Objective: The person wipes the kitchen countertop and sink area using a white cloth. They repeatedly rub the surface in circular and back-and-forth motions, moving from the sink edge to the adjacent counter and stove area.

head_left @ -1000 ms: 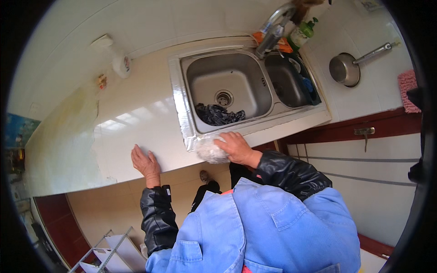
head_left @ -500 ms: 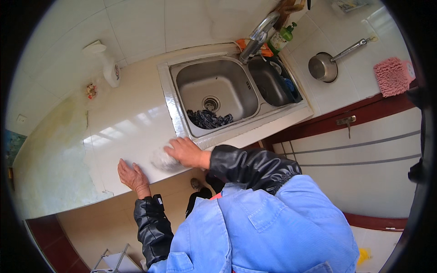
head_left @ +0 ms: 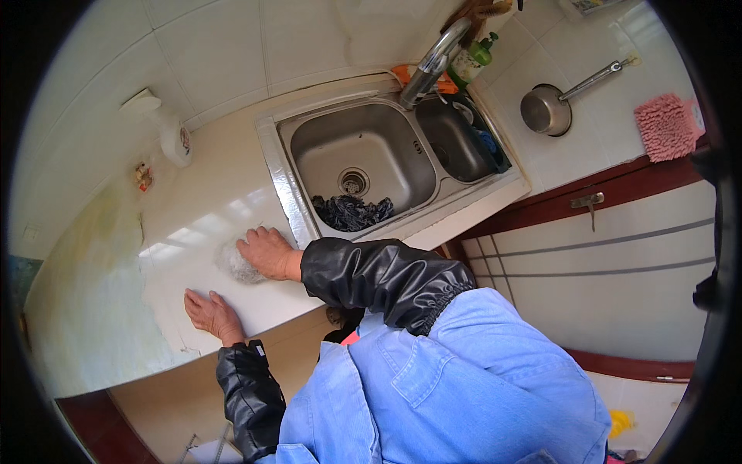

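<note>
The right hand (head_left: pixel 267 253) lies flat on a pale scrubbing pad (head_left: pixel 236 267), fingers spread over it and pressing it down on the white bench (head_left: pixel 209 209). The grip is a flat press, not a closed fist. The pad peeks out from under the fingers at about 8 o'clock from the hand. It sits just beside the left rim of the sink (head_left: pixel 363 158).

The left hand (head_left: pixel 212 315) is at 7 o'clock from the right hand, close by. It lies open and flat on the bench near the front edge, holding nothing. Both arms wear shiny black sleeve covers (head_left: pixel 379 274) over a blue jacket (head_left: pixel 456 387).

In the big sink bowl a dark wet cloth (head_left: pixel 352 211) lies at the front, with the round drain (head_left: pixel 353 182) just behind it. A silver tap (head_left: pixel 433 62) leans over the sink from 1 o'clock. A green bottle (head_left: pixel 473 60) stands just beside the tap.

Far off at 2 o'clock a small metal pan (head_left: pixel 547 110) with a long handle sits on the tiles, and a fluffy pink cloth (head_left: pixel 666 126) lies to its right. At 11 o'clock from the right hand a white bottle (head_left: pixel 176 143) stands by the wall.
</note>
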`<state>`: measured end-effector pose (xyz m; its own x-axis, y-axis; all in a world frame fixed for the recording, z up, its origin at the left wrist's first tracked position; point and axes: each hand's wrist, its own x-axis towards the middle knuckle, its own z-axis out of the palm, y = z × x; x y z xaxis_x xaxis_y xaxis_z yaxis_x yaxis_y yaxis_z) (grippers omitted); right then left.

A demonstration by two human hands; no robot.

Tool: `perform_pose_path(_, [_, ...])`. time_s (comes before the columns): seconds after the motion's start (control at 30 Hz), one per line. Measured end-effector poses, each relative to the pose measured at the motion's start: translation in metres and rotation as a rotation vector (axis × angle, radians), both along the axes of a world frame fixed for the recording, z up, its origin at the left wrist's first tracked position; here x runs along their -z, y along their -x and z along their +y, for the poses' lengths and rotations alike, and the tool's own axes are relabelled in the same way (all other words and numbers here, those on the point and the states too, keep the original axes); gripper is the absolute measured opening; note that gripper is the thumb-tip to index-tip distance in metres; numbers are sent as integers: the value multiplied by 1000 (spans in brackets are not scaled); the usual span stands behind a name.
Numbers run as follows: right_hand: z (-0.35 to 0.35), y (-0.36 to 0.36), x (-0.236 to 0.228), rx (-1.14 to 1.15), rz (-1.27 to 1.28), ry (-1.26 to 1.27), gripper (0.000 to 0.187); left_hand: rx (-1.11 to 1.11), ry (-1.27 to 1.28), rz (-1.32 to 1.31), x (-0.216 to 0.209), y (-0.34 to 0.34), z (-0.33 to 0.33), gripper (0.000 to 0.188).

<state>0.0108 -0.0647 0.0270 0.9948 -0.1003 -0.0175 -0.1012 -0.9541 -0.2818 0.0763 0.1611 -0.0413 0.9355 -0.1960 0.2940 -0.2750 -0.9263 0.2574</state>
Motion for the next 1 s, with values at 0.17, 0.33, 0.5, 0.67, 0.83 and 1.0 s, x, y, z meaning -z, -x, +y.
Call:
perform_pose_path(0.17, [-31,-49,6,119,-71,-26,34,-6,14,20,2,2,0,71])
perform_pose_path(0.33, [-72,-107,5,184,-94,-50,28,-21,-42,86,-8,1,-1,73])
perform_pose_path(0.5, [-116,-163,8,297,-127,24,28,-18,-33,104,-18,5,-6,73])
perform_pose_path(0.67, [-173,-215,16,464,-181,-44,32,-41,-11,165,-22,4,-7,76])
perform_pose_path(0.83, [-184,-243,21,491,-232,43,23,-42,-22,166,-24,5,-8,74])
perform_pose_path(1.0, [-139,-225,20,256,-221,52,22,-33,-41,176,-26,4,-10,72])
